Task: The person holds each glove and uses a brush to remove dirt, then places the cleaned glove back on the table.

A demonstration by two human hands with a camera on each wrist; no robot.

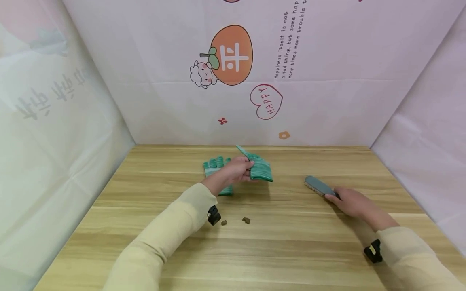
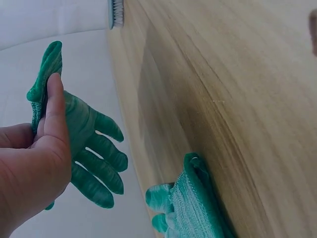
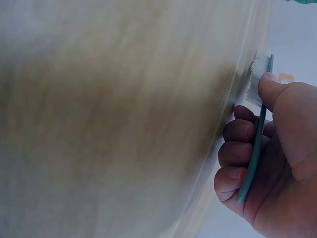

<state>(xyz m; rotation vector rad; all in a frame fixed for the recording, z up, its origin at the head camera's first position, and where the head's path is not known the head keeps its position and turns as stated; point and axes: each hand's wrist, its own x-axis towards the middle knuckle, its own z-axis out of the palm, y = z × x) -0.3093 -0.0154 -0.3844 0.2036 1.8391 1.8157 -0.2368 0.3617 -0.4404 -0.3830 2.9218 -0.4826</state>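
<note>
My left hand (image 1: 237, 169) pinches a green knitted work glove (image 1: 261, 169) by its cuff, up off the table. In the left wrist view the thumb and fingers grip the cuff edge, and the limp glove (image 2: 79, 126) hangs with its fingers spread. A second green glove (image 1: 228, 190) lies on the table under the left forearm, partly hidden by it. Over on the right, my right hand (image 1: 350, 201) holds a blue-grey brush (image 1: 318, 185) by its handle. The right wrist view shows fingers curled round the handle and the thumb near the pale bristles (image 3: 255, 82).
Two small brown crumbs (image 1: 246, 220) lie on the wood-grain table (image 1: 276, 250), in front of the gloves. White printed sheets (image 1: 174, 109) enclose the table at the back and both sides. Each wrist wears a black camera mount (image 1: 214, 216).
</note>
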